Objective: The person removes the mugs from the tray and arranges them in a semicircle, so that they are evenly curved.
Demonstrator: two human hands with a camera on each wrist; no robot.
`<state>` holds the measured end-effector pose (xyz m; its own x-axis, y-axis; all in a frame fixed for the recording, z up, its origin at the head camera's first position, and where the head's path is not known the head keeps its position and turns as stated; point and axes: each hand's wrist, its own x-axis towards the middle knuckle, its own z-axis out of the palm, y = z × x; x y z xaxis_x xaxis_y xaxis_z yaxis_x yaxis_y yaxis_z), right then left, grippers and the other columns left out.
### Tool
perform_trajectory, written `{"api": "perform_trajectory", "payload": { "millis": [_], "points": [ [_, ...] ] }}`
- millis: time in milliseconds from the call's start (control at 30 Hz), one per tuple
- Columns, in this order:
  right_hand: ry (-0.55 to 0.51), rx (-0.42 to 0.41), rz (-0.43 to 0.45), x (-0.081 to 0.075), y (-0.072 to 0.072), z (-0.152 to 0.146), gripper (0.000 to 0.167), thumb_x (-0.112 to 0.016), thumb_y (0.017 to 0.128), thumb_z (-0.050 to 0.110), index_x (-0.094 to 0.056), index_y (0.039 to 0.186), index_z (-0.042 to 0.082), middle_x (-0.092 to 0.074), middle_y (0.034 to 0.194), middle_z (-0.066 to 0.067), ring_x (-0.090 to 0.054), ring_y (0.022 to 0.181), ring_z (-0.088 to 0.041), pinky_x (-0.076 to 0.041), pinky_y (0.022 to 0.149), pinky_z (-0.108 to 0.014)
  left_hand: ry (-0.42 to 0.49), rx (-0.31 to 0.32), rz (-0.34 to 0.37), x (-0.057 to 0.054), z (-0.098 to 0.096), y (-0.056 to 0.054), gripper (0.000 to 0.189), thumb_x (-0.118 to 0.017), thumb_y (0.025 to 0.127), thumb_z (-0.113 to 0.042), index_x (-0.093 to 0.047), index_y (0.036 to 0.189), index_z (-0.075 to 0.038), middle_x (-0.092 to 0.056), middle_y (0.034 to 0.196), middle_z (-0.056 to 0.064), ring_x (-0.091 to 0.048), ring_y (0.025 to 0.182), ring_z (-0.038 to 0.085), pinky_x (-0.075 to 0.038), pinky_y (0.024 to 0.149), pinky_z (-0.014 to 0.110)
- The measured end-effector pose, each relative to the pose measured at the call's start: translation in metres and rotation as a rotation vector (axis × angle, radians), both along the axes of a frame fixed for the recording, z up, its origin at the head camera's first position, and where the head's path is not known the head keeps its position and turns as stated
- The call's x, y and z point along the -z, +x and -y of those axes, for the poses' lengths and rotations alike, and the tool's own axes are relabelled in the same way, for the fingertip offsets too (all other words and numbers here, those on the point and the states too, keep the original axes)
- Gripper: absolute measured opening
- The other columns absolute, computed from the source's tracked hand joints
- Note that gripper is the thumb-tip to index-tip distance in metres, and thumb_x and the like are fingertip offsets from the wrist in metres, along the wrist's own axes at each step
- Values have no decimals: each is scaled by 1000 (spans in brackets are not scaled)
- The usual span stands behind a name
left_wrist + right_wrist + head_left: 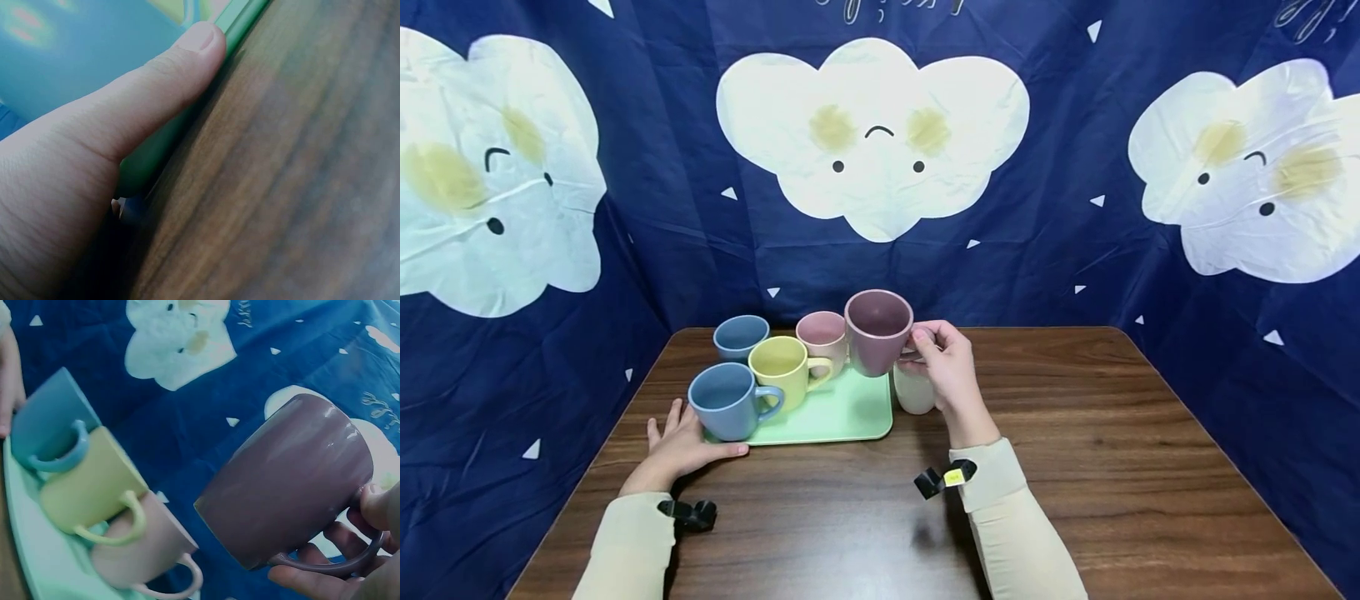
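The left sleeve (625,546) and the right sleeve (1026,542), both pale, are lying nearest the camera, each ending at a dark band round the wrist. Beyond them the left hand (681,450) is spreading its fingers wide at the near left corner of a green tray (850,408), its straight thumb resting along the tray's edge beside a blue mug (730,412). The right hand (947,367) is gripping a purple mug (878,333) by its handle, holding it upright and raised near the tray's far right corner.

On the tray the blue mug, a yellow mug (784,379) and a pink mug (820,337) are standing in a slanting row, handles pointing right. A second blue cup (741,336) is sitting behind the first, its base hidden. A white cup (913,396) is standing just right of the tray, partly covered by the right hand. The brown wooden tabletop (1120,467) is carrying everything, and dark blue cloth (670,125) with white clouds is hanging behind.
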<state>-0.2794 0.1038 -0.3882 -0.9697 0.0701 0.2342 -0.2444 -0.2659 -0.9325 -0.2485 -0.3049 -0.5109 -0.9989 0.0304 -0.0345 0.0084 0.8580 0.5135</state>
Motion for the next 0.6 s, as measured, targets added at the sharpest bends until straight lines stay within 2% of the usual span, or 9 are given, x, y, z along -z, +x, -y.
{"api": "perform_trajectory", "payload": {
  "millis": [233, 400, 600],
  "points": [
    [-21, 82, -20, -5, -6, -22, 7, -56, 100, -4, -63, 101, -5, -65, 86, -11, -70, 71, -23, -62, 68, -47, -12, 8, 5, -1, 0, -2, 135, -81, 70, -68, -9, 160, 1, -9, 162, 33, 6, 146, 60, 15, 103, 81],
    [15, 135, 7, -3, -11, -35, 9, -58, 101, 0, -63, 104, -6, -66, 85, -6, -72, 68, -20, -62, 62, -35, 1, 10, 7, 4, 1, -3, 137, -80, 68, -71, -8, 161, 0, -8, 162, 34, 8, 146, 59, 17, 102, 80],
    [-7, 162, 23, -3, -15, -44, 8, -56, 102, 1, -63, 104, -4, -67, 83, -8, -72, 66, -20, -62, 63, -35, 11, 7, 0, 6, 3, -1, 140, -79, 66, -74, -8, 161, 0, -7, 163, 34, 9, 146, 59, 19, 102, 79]
  ]
}}
